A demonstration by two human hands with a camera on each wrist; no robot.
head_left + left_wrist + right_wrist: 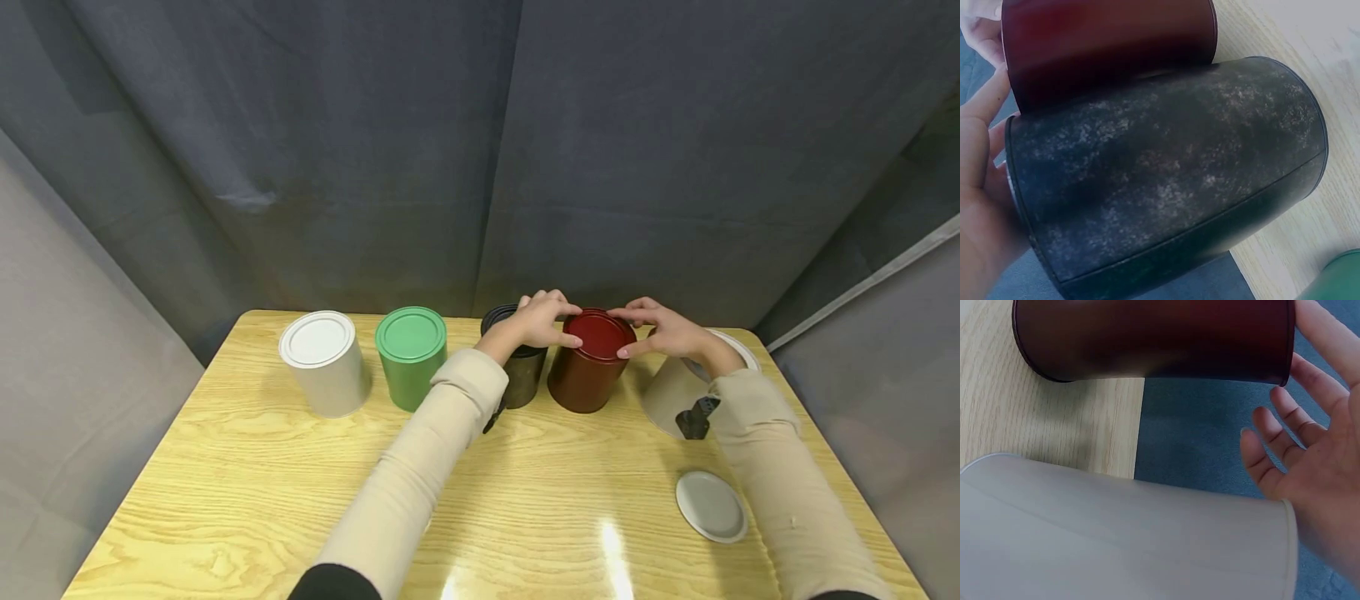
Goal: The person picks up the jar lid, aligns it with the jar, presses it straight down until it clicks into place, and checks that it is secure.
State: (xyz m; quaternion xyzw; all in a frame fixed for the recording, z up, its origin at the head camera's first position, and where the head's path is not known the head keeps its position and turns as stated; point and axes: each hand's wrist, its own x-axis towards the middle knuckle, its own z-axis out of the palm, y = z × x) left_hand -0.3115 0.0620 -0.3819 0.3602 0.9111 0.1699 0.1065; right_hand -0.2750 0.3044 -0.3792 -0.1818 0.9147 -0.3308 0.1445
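Note:
A dark red can (588, 379) stands upright with a red lid (600, 335) on top. My left hand (536, 321) reaches over the black can (525, 377), its thumb and forefinger touching the left side of the red lid's rim. From the opposite side, my right hand (663, 329) touches the rim with thumb and fingertips. In the right wrist view its other fingers (1266, 434) are spread, off the can. The left wrist view shows the mottled black can (1166, 175) close beside the red one. Under my right wrist stands a beige can (663, 400), its top partly covered.
A green can (411, 367) and a white can (330, 379), both with lids on, stand toward the left in the same row. One loose grey lid (711, 506) lies on the wooden table (300, 492) at the front right. A dark curtain (360, 167) hangs behind the table.

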